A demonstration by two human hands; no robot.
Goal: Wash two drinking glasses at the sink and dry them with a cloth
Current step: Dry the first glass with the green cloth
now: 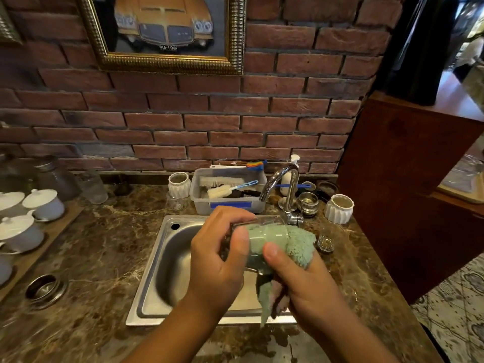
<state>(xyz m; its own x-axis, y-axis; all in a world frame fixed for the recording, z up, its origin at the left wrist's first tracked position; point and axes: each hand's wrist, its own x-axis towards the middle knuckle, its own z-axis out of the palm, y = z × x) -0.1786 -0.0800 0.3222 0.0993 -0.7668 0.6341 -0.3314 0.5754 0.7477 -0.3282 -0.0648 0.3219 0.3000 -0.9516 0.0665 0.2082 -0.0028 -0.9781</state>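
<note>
Over the steel sink (157,260) I hold a clear drinking glass (262,231) on its side. My left hand (217,263) grips its base end. A pale green fluffy cloth (298,244) is pushed into the glass mouth and bunches out to the right, with a tail hanging down. My right hand (298,279) holds that cloth, thumb pressed on the glass wall. A second small clear glass (325,243) stands on the counter just right of the sink.
The chrome tap (282,187) arches over the sink's back edge. Behind it a plastic tub (227,205) holds brushes, flanked by white ribbed jars (338,208). White lidded cups (44,203) on a wooden tray sit at the left, with a metal ring (45,289) nearer.
</note>
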